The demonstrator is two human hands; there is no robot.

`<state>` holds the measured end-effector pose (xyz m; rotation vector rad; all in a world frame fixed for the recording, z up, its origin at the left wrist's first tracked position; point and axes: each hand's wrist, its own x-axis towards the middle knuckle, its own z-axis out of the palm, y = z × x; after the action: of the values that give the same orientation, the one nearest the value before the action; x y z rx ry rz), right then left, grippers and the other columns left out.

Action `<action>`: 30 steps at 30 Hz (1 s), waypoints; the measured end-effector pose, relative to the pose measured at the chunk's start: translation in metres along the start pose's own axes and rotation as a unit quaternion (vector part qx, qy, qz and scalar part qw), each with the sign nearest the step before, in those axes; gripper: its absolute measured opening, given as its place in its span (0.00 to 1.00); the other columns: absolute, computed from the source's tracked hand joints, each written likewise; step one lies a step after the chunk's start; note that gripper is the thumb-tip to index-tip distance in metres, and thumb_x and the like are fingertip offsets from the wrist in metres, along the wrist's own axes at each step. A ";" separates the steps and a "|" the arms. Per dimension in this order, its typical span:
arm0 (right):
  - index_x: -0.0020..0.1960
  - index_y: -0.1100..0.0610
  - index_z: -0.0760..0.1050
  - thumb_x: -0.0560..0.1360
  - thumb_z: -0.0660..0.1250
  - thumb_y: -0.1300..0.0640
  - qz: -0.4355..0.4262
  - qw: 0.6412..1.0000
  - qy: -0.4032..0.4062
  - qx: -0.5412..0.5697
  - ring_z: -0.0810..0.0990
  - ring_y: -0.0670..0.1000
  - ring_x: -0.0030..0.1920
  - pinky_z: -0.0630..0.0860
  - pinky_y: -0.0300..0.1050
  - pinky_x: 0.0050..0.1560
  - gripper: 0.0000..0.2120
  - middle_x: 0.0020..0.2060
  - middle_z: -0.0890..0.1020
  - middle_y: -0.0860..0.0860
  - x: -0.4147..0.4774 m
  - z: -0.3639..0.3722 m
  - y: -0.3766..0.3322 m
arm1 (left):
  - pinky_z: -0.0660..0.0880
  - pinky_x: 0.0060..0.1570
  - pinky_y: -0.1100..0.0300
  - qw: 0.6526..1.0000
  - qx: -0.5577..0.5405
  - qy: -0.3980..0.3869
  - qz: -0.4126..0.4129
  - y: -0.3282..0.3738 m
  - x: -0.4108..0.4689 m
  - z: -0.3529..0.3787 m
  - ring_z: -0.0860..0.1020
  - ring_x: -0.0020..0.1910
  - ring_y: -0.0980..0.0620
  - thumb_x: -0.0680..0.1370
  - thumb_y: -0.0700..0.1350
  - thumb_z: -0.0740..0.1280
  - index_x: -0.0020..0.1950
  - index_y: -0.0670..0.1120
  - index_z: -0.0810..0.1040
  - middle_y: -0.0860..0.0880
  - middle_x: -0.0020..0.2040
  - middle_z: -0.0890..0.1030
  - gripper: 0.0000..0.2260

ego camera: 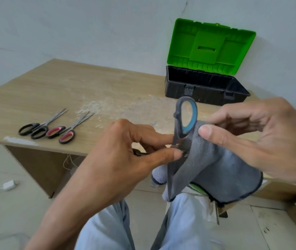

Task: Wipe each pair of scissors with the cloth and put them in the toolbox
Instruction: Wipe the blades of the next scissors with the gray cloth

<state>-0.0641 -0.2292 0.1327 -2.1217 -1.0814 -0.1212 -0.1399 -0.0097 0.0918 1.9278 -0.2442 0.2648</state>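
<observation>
My left hand pinches a pair of scissors with a grey and blue handle near its pivot, handle loop pointing up. My right hand holds a grey cloth against the scissors, thumb pressing the cloth's top edge beside the handle. The blades are hidden behind the cloth. Two more pairs lie on the wooden table at the left: black-handled scissors and pink-and-black scissors. The toolbox, black with its green lid raised, stands open at the table's back right.
The wooden table has a white scuffed patch in its middle. A white wall stands right behind the toolbox. My knees in light trousers are below the hands. A white charger with cable lies on the tiled floor at left.
</observation>
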 end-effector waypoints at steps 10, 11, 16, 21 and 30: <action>0.51 0.48 0.87 0.80 0.70 0.46 0.072 0.992 -0.071 0.080 0.88 0.52 0.42 0.82 0.51 0.44 0.08 0.44 0.89 0.49 0.000 0.027 0.030 | 0.71 0.30 0.67 0.991 -0.124 -0.016 -0.054 -0.027 0.015 0.005 0.73 0.27 0.55 0.72 0.45 0.74 0.51 0.49 0.87 0.49 0.37 0.86 0.09; 0.51 0.48 0.87 0.79 0.72 0.46 0.086 0.990 -0.074 0.082 0.88 0.55 0.42 0.82 0.57 0.44 0.08 0.44 0.90 0.50 0.000 0.027 0.035 | 0.70 0.30 0.69 0.987 -0.143 -0.017 -0.069 -0.030 0.018 0.007 0.72 0.27 0.55 0.72 0.44 0.74 0.52 0.48 0.87 0.49 0.38 0.86 0.10; 0.52 0.48 0.88 0.73 0.74 0.48 0.184 0.966 -0.081 0.163 0.89 0.61 0.44 0.83 0.68 0.50 0.10 0.44 0.90 0.53 -0.003 0.027 0.053 | 0.71 0.34 0.70 0.975 -0.165 -0.058 -0.137 -0.042 0.028 0.016 0.75 0.29 0.56 0.71 0.49 0.74 0.54 0.50 0.87 0.55 0.35 0.84 0.13; 0.50 0.54 0.89 0.73 0.74 0.47 0.230 0.953 -0.089 0.177 0.89 0.62 0.44 0.84 0.66 0.51 0.12 0.43 0.90 0.56 -0.007 0.029 0.061 | 0.75 0.34 0.69 0.980 -0.111 -0.048 -0.157 -0.054 0.031 0.024 0.80 0.32 0.61 0.67 0.46 0.77 0.55 0.50 0.86 0.51 0.43 0.87 0.16; 0.44 0.55 0.89 0.73 0.74 0.46 0.232 0.956 -0.097 0.153 0.85 0.67 0.38 0.79 0.60 0.37 0.12 0.37 0.87 0.61 -0.017 0.039 0.063 | 0.74 0.34 0.68 0.975 -0.141 -0.072 -0.157 -0.061 0.013 0.023 0.78 0.29 0.58 0.69 0.44 0.76 0.47 0.45 0.85 0.46 0.40 0.86 0.08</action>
<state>-0.0381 -0.2384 0.0625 -2.0678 -0.6275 0.4588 -0.1083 -0.0101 0.0335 1.6741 -0.0638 -0.1154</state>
